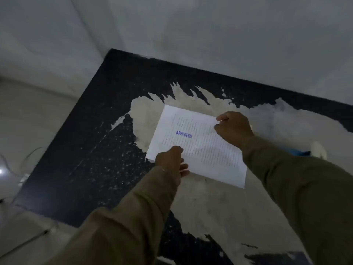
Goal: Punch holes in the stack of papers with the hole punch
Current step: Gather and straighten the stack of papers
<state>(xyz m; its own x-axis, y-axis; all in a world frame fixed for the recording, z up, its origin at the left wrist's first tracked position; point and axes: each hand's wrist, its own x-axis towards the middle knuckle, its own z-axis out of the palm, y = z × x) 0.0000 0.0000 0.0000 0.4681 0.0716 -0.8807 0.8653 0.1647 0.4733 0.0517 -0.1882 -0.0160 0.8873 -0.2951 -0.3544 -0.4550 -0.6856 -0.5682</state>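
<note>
gripping the stack of papers (198,144) from two sides, both hands are on it at the centre of the frame. the left hand (170,159) comes up from the lower middle and closes on the stack's lower left edge, thumb (183,167) lying on top of the top sheet, the other fingers curled out of sight (under the paper, as far as one can tell). the right hand (234,127) reaches in from the right side of the frame and pinches the upper right edge of the stack, knuckles bunched, fingertips hidden behind the paper's rim.

the top sheet is white with faint lines of printed text, too blurred to read, and a blue stamp (184,134) reading "approved" sits toward its left half. the stack lies tilted in the picture, one corner pointing to the upper centre, another to the lower right; whether it rests flat on the table or is raised a touch, i cannot tell.

under it is the table (80,150), a dark top badly worn, with a big pale patch where the coating has peeled, spreading from the centre out to the right and lower right. both arms wear tan sleeves (298,188). a pale wall (210,35) fills the upper part of the frame. at the right edge, past the right sleeve, something blue (298,153) peeks out, too hidden to name.
</note>
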